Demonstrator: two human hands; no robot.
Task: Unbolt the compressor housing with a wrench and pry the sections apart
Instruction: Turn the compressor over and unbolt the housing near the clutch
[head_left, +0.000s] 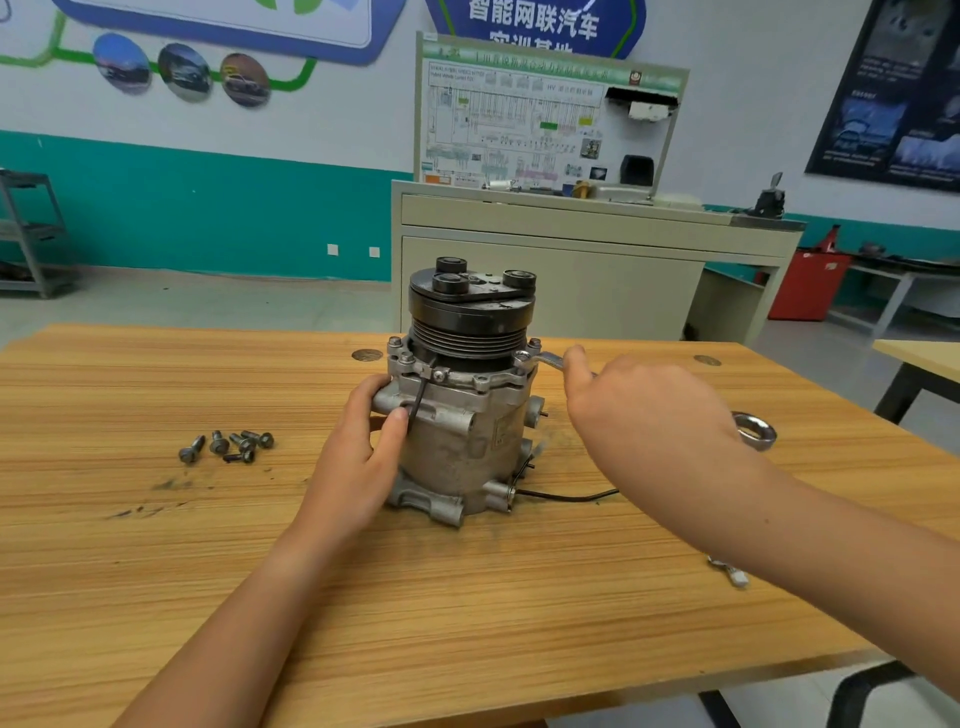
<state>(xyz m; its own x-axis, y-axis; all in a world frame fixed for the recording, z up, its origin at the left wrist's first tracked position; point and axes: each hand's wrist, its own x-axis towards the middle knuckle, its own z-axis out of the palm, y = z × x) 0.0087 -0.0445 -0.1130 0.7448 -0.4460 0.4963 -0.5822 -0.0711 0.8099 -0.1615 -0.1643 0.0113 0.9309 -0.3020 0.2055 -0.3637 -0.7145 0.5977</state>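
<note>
While bracing the compressor housing (457, 441) with the left grip (358, 457), holds the wrench (545, 359) in the right grip (649, 410). Curls the left grip round the housing's left flank, fingers out of sight behind a cast lug, thumb (395, 422) laid across the front and touching a thin black cable (418, 400) hanging down from the top flange. Wraps the right grip closed round the wrench shank, fingers folded under, one fingertip reaching forward toward the head. Sets that head on a bolt at the rim of the top flange, just ahead and to the left of the right grip, with the ring end (756, 431) jutting out on the grip's far right side.

Upright on the wooden surface (467, 623), between the two grips: the housing, touching the left one and just apart from the right, with a black grooved pulley (467, 332) and clutch plate on top, higher than either grip.

Well off to the left of the left grip, on the surface: a small cluster of loose bolts (223, 447), dark smudges close by. Below the right grip, from the foot of the housing: a black wire (566, 497) trailing rightward under the right forearm. Farther back along that forearm, on the surface: a small white connector (735, 576), partly hidden.

Beyond both grips, across the floor: a beige cabinet (545, 280) carrying a wiring-diagram board (519, 119); to its right, a red bin (810, 286); behind, a white wall with a teal band.
</note>
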